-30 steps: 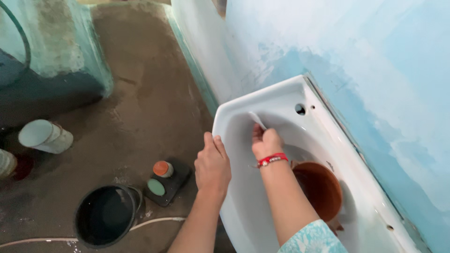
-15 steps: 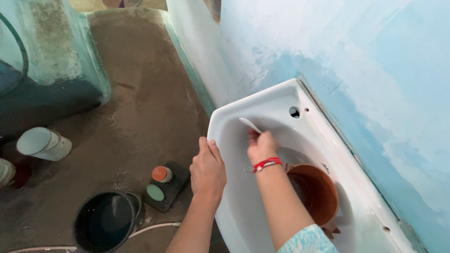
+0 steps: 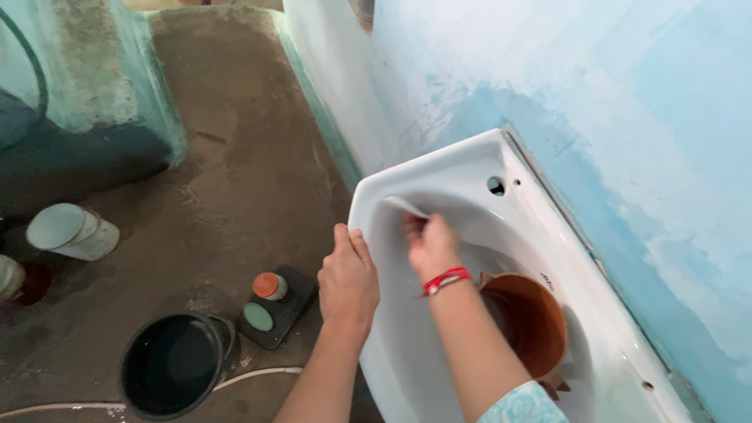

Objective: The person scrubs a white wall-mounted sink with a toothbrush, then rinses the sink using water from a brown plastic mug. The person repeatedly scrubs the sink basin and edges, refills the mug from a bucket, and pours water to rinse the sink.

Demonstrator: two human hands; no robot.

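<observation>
Right hand [image 3: 429, 244] is inside the white sink [image 3: 501, 157], closed around a small white brush [image 3: 406, 205]; only the pale tip shows past the fingers, lying against the inner wall near the far-left curve of the basin. Whether it is a brush or a scraper cannot be told, too small and blurred. Judged light, stiff and thin, likely slick if wet. The grip sits low on the handle, close to the working end, which suits pressing it on the wall.

Left hand [image 3: 348, 280] lies flat over the near rim of the sink, fingers together and draped on the edge, palm down, holding nothing else. Sink looks like glazed ceramic: heavy, rigid, slippery, chip-prone; fixed against the blue wall [image 3: 611, 86], so the rim is the only sensible place to brace.

Right forearm reaches in from lower right, wrist bent slightly down toward the basin wall, red bracelet [image 3: 445, 280] at the wrist. Left arm comes up nearly straight from below.

A brown bowl [image 3: 526, 321] sits in the basin just beside the right forearm. On the floor [image 3: 235, 141]: a black bucket [image 3: 174, 362], a dark tray [image 3: 282, 307] with two round caps, a white container [image 3: 70, 231] well apart at left.
</observation>
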